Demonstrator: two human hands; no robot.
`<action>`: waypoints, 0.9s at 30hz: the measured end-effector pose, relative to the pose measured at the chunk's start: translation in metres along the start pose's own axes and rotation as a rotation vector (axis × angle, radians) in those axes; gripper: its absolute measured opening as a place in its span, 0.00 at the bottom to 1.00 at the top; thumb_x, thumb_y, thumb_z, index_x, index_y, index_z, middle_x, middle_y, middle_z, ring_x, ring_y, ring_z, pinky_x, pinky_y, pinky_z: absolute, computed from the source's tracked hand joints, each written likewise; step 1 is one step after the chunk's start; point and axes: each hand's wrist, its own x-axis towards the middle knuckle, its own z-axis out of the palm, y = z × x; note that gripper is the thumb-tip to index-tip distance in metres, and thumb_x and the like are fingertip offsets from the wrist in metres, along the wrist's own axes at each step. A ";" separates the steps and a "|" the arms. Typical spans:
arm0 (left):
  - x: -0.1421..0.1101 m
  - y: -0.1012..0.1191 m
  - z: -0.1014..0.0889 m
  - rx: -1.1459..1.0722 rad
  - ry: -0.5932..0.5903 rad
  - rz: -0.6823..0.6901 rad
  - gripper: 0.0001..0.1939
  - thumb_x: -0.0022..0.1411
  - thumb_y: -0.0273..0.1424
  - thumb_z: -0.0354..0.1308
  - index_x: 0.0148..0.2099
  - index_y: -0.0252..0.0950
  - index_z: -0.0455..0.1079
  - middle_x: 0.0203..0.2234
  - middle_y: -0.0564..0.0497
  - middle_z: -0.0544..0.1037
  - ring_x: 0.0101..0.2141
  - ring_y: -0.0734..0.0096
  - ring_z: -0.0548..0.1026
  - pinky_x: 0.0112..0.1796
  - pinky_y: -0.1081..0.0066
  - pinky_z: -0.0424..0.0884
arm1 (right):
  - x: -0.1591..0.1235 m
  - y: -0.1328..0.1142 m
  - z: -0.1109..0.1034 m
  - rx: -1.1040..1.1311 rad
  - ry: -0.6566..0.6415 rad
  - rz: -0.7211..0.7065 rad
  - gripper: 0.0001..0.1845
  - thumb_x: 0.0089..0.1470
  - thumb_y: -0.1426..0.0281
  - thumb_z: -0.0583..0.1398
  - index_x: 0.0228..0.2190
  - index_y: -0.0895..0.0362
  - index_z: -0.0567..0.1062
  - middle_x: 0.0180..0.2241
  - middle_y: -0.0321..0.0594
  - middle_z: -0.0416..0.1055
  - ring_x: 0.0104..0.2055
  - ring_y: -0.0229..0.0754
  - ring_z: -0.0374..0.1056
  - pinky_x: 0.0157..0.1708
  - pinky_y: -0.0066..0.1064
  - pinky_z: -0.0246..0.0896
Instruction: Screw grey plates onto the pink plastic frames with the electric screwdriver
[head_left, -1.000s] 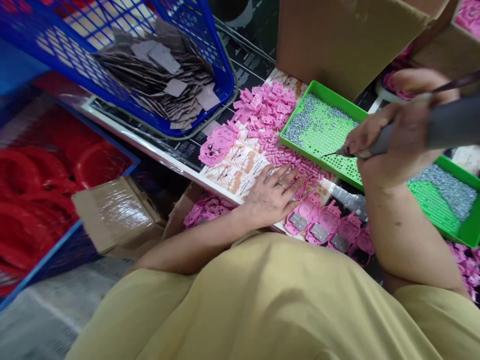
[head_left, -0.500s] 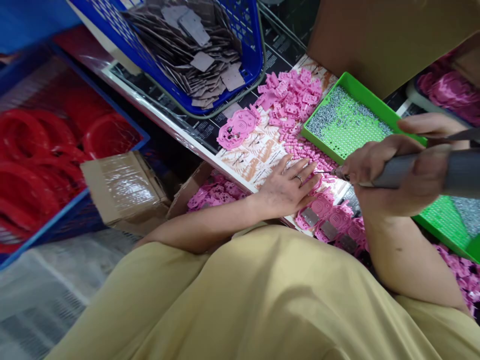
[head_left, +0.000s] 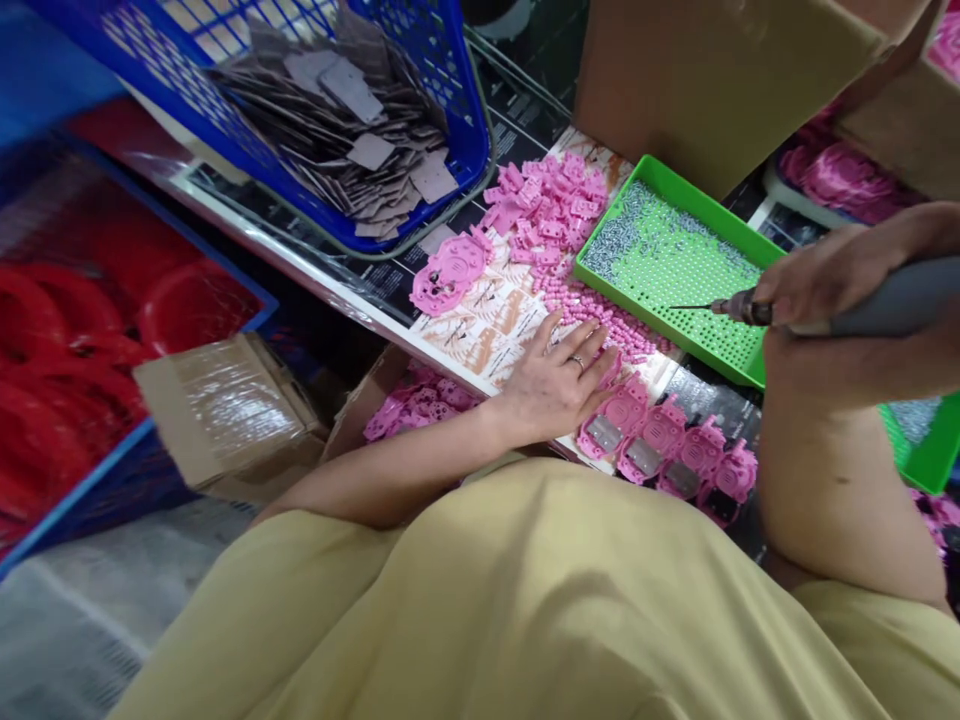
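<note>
My left hand (head_left: 559, 385) lies flat on the table with fingers stretched out, fingertips touching small pink plastic pieces (head_left: 600, 320) and the top of a pink housing (head_left: 611, 420). A row of several such pink housings (head_left: 690, 455), each with a metal plate, runs along the table's near edge. My right hand (head_left: 832, 275) is closed round a grey electric screwdriver (head_left: 885, 305). Its thin bit (head_left: 694, 307) hangs over the green tray (head_left: 600, 215), which holds many small screws (head_left: 626, 230).
A blue basket (head_left: 465, 130) of grey flat plates stands at the back left. A heap of pink parts (head_left: 551, 200) and a round pink piece (head_left: 450, 270) lie beside it. Cardboard boxes (head_left: 697, 80), (head_left: 225, 410), red rings (head_left: 67, 330) and more pink parts (head_left: 420, 405) surround the table.
The screwdriver tip went from the green tray down to my left hand's fingertips, then back up over the tray. My left hand stayed in place.
</note>
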 end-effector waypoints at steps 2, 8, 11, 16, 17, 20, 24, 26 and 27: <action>-0.001 -0.001 0.001 0.012 0.004 0.012 0.23 0.72 0.40 0.47 0.61 0.33 0.67 0.59 0.40 0.72 0.61 0.54 0.68 0.66 0.45 0.49 | 0.002 0.005 -0.007 -0.027 0.062 -0.069 0.11 0.53 0.58 0.65 0.32 0.52 0.74 0.13 0.23 0.59 0.13 0.32 0.58 0.12 0.23 0.59; -0.003 -0.002 -0.002 0.062 0.104 0.043 0.21 0.72 0.39 0.49 0.58 0.30 0.69 0.56 0.38 0.75 0.59 0.54 0.70 0.65 0.45 0.53 | -0.014 0.020 -0.009 0.003 -0.085 -0.081 0.11 0.55 0.59 0.64 0.36 0.53 0.75 0.12 0.22 0.58 0.11 0.31 0.56 0.10 0.23 0.59; -0.003 -0.002 -0.005 0.028 0.066 0.041 0.20 0.71 0.37 0.51 0.57 0.30 0.69 0.56 0.37 0.75 0.59 0.52 0.70 0.63 0.43 0.57 | -0.019 0.014 -0.005 -0.013 -0.166 -0.064 0.09 0.58 0.60 0.62 0.38 0.51 0.75 0.13 0.22 0.58 0.11 0.30 0.56 0.12 0.24 0.61; -0.002 -0.002 -0.006 0.013 0.109 0.062 0.19 0.71 0.37 0.51 0.56 0.29 0.71 0.56 0.38 0.75 0.58 0.51 0.71 0.62 0.43 0.59 | -0.010 0.015 0.001 0.029 -0.082 -0.082 0.10 0.56 0.60 0.63 0.36 0.54 0.75 0.13 0.23 0.59 0.13 0.32 0.59 0.12 0.26 0.60; -0.002 -0.002 -0.006 0.012 0.109 0.066 0.20 0.71 0.37 0.51 0.56 0.29 0.71 0.55 0.38 0.75 0.58 0.51 0.72 0.62 0.43 0.60 | -0.008 0.018 0.002 0.035 -0.063 -0.088 0.11 0.56 0.59 0.64 0.35 0.54 0.75 0.13 0.23 0.58 0.12 0.32 0.58 0.11 0.25 0.59; -0.002 -0.003 -0.006 -0.011 0.090 0.058 0.20 0.71 0.36 0.51 0.56 0.29 0.72 0.55 0.38 0.75 0.58 0.51 0.72 0.61 0.41 0.60 | -0.006 0.026 0.007 0.035 -0.076 -0.099 0.14 0.56 0.56 0.64 0.36 0.53 0.73 0.11 0.21 0.53 0.10 0.30 0.53 0.09 0.23 0.55; -0.004 -0.002 -0.005 -0.060 0.055 0.022 0.20 0.71 0.37 0.51 0.58 0.32 0.71 0.56 0.39 0.75 0.58 0.50 0.71 0.62 0.40 0.58 | -0.011 0.031 0.011 0.040 -0.136 -0.066 0.11 0.58 0.59 0.62 0.37 0.53 0.73 0.13 0.22 0.54 0.10 0.28 0.52 0.11 0.22 0.55; -0.005 -0.002 -0.005 -0.069 0.051 0.015 0.20 0.71 0.37 0.51 0.58 0.32 0.71 0.56 0.39 0.75 0.58 0.50 0.71 0.62 0.39 0.58 | -0.012 0.033 0.011 0.025 -0.142 -0.088 0.09 0.59 0.60 0.62 0.37 0.52 0.73 0.13 0.22 0.54 0.10 0.28 0.52 0.12 0.21 0.56; -0.005 -0.002 -0.005 -0.071 0.050 0.014 0.20 0.71 0.37 0.51 0.58 0.32 0.71 0.56 0.39 0.75 0.58 0.49 0.71 0.62 0.38 0.58 | -0.012 0.034 0.010 0.021 -0.134 -0.106 0.08 0.58 0.62 0.62 0.37 0.52 0.73 0.13 0.22 0.54 0.10 0.28 0.52 0.12 0.22 0.56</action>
